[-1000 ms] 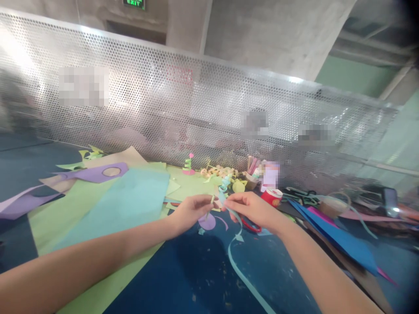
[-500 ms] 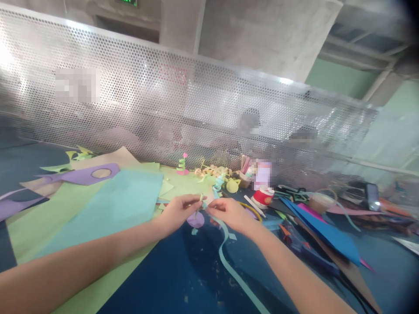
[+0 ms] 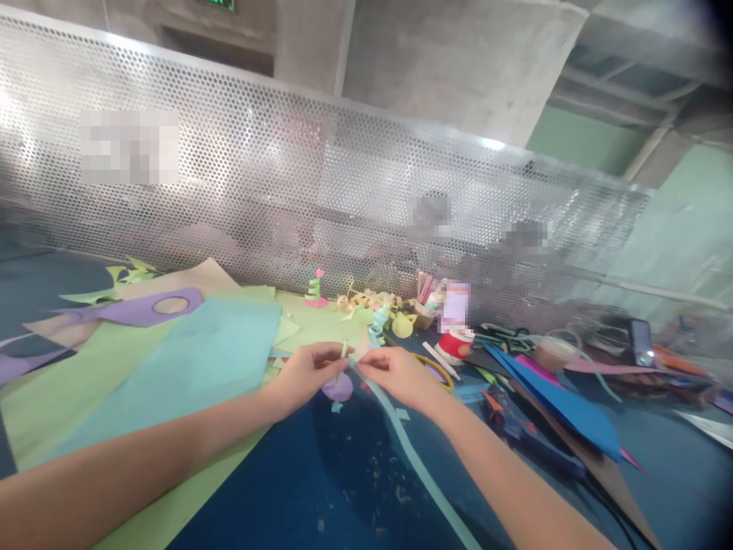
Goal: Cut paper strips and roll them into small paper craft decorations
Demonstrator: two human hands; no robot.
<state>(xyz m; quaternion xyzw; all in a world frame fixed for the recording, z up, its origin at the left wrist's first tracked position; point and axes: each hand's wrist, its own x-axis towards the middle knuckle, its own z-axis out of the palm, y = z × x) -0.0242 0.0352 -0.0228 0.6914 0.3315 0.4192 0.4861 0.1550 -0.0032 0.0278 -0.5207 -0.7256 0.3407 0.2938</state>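
Observation:
Between finger and thumb of my left hand (image 3: 306, 374) is a thin pale stick (image 3: 344, 349), held roughly upright. Close beside it, my right hand (image 3: 395, 374) pinches a long light-blue paper strip (image 3: 408, 443) near its far end. The strip's end meets the stick between my fingertips; whether it is fixed there I cannot tell. From my right hand the strip trails down to the lower edge of the view. Just below my left fingers lies a purple paper disc (image 3: 337, 388), with a small blue scrap near it.
Green and blue paper sheets (image 3: 188, 359) cover the left of the blue table. A small green spiral tree (image 3: 314, 289) stands at the back. Rightward are a red-and-white cup (image 3: 455, 345), a glue gun (image 3: 532, 439) and a phone (image 3: 641, 341). A perforated metal screen (image 3: 257, 168) rises behind.
The blue strip is straighter now, where it curved below my right hand before. Both hands stay close together at the stick. The whole view has shifted slightly.

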